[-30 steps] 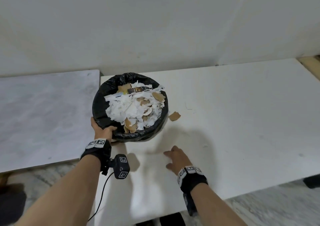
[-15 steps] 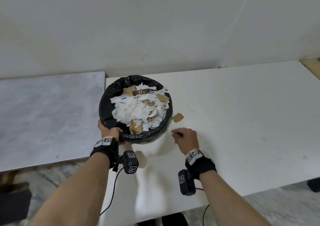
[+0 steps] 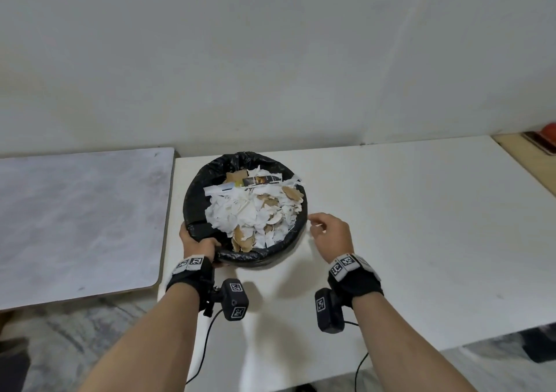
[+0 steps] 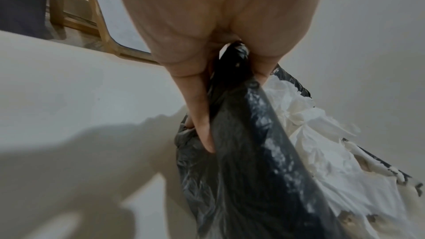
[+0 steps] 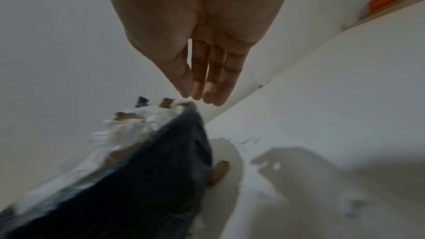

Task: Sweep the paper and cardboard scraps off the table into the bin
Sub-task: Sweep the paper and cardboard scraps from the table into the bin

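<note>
A round bin with a black liner [image 3: 192, 199] stands on the white table [image 3: 421, 226], heaped with torn white paper and brown cardboard scraps [image 3: 249, 211]. My left hand [image 3: 198, 244] grips the near rim, with the liner [image 4: 241, 152] pinched between thumb and fingers [image 4: 200, 115]. My right hand [image 3: 316, 224] hovers just right of the rim. Its fingers [image 5: 216, 72] are straight and close together, and I see nothing held in them. In the right wrist view, one brown cardboard scrap [image 5: 219, 172] lies on the table against the bin's side [image 5: 161, 161]. The head view hides it.
A grey marbled table [image 3: 75, 217] adjoins the white one on the left, with a narrow gap between them. An orange object [image 3: 549, 132] sits on a wooden surface at the far right. A white wall runs close behind the bin. Wrist-camera cables hang over the near edge.
My right hand has lifted from the table's front and moved forward to the bin's right rim. The cardboard scrap beside the bin is now out of sight in the head view.
</note>
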`<action>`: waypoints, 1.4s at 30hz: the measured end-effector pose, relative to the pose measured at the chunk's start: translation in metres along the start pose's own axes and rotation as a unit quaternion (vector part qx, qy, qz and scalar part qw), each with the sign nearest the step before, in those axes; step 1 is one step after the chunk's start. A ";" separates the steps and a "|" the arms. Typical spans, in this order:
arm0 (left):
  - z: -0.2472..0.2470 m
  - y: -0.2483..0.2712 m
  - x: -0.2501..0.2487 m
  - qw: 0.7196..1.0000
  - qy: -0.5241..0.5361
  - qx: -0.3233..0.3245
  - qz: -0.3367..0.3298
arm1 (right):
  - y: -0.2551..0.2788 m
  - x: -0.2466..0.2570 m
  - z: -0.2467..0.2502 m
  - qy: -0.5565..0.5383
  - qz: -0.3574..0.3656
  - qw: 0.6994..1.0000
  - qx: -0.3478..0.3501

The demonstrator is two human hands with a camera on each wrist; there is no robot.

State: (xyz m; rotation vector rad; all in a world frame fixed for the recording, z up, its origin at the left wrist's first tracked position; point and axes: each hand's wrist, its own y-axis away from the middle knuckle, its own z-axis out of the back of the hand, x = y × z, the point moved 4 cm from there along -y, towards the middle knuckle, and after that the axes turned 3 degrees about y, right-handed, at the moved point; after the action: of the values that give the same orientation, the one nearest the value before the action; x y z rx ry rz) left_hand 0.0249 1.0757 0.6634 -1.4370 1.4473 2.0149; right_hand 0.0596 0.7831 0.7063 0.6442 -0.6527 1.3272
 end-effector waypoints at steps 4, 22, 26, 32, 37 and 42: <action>-0.013 0.008 0.015 1.000 0.020 -0.019 0.003 | 0.007 -0.063 0.028 0.077 -0.054 0.995 0.028; -0.007 0.042 0.047 0.997 0.050 -0.065 -0.002 | 0.020 -0.151 -0.037 0.328 0.045 0.912 0.242; -0.008 0.047 0.055 0.997 0.046 -0.063 0.004 | 0.016 -0.150 -0.030 0.317 0.045 0.918 0.236; -0.013 0.056 0.060 0.997 0.054 -0.057 0.004 | 0.006 -0.129 -0.002 0.075 -0.021 0.986 0.145; -0.011 0.071 0.063 0.996 0.063 -0.061 0.009 | 0.007 -0.061 0.026 -0.107 0.035 0.992 0.054; -0.005 0.087 0.063 0.995 0.078 -0.062 0.009 | 0.021 0.004 0.025 -0.082 0.094 0.989 0.082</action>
State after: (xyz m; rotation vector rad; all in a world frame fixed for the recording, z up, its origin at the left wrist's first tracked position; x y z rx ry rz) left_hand -0.0623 1.0121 0.6601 -1.6717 1.4219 2.0773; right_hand 0.0377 0.7699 0.7268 0.8478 -0.7565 1.5252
